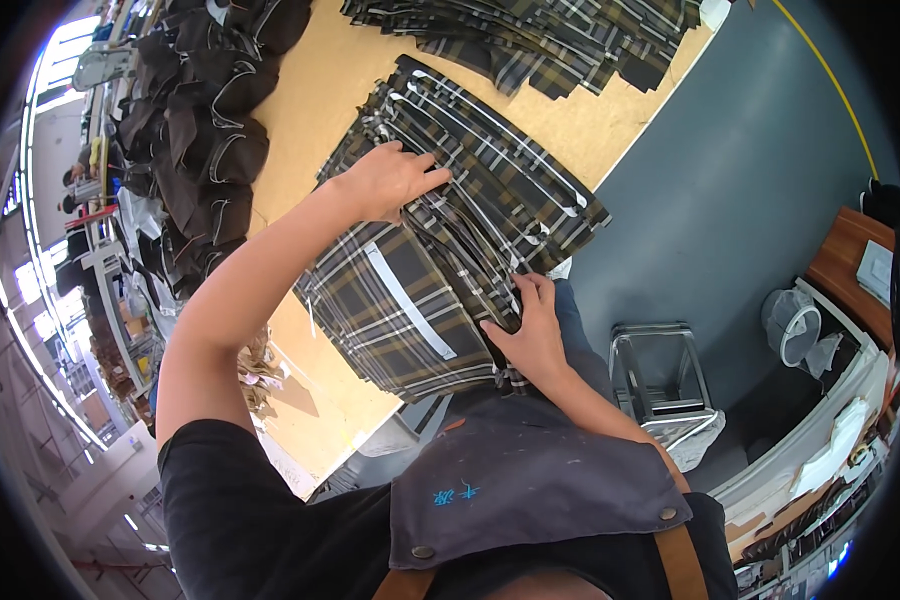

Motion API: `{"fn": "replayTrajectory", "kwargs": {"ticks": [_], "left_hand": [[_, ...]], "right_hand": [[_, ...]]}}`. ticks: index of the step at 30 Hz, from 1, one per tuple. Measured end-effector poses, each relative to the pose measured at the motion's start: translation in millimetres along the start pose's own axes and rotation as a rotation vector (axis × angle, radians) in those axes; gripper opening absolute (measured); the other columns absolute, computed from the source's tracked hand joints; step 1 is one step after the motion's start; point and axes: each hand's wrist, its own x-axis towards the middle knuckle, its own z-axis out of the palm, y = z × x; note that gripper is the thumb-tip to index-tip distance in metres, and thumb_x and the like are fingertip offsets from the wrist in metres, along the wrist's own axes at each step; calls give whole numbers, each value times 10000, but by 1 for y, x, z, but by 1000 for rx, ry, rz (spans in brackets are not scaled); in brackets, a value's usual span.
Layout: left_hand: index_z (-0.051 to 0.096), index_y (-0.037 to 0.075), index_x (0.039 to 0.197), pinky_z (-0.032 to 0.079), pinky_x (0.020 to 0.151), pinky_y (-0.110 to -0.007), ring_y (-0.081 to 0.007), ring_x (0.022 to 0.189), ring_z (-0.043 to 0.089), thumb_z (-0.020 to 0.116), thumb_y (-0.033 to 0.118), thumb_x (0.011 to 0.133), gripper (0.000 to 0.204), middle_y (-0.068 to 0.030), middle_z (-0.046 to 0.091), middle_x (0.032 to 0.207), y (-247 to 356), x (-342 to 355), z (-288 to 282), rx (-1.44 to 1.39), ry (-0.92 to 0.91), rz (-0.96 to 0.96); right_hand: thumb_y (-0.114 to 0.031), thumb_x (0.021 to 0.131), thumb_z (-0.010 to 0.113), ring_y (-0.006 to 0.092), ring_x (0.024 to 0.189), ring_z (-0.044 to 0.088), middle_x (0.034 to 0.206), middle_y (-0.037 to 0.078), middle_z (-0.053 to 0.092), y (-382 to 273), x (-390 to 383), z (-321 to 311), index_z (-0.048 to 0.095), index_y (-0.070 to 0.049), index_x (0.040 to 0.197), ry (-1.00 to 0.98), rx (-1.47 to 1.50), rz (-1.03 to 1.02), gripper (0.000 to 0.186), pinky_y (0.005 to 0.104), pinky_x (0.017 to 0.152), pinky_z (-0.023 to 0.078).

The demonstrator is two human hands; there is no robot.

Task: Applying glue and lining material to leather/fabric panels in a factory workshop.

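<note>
A thick stack of dark plaid fabric pieces [380,345] in brown, black and white lies at the table's edge in front of me. A long white strip [410,300] lies on the nearer part. Farther back, fanned plaid fabric pieces [510,165] show narrow white strips along their folds. My left hand [395,183] is closed over the folds near the stack's upper left, its fingers bent down onto the cloth. At the right edge my right hand [532,335] grips the plaid fabric between thumb and fingers. How many layers each hand holds is hidden.
More plaid pieces [550,45] lie at the table's far end. Dark brown garment pieces [210,150] are heaped along the left side. A metal-framed stool [660,375] stands on the grey floor to the right, with a white bin [792,325] beyond it.
</note>
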Motion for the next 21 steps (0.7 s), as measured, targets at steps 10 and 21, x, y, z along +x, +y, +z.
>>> {"fn": "replayTrajectory", "kwargs": {"ticks": [10, 21], "left_hand": [[651, 173, 983, 351, 906, -387, -140, 989, 549, 674, 174, 688, 297, -1, 585, 917, 3, -22, 7, 134, -34, 66], [630, 114, 879, 351, 908, -363, -186, 793, 599, 637, 56, 624, 262, -20, 600, 735, 28, -90, 13, -111, 46, -58]], "right_hand": [[-205, 674, 778, 360, 1110, 500, 1178, 203, 507, -3, 1, 0, 409, 11, 1291, -148, 74, 27, 750, 390, 929, 418], [-130, 684, 752, 385, 906, 560, 1162, 214, 491, -26, -18, 9, 277, -112, 1419, -264, -18, 114, 875, 455, 772, 457]]}}
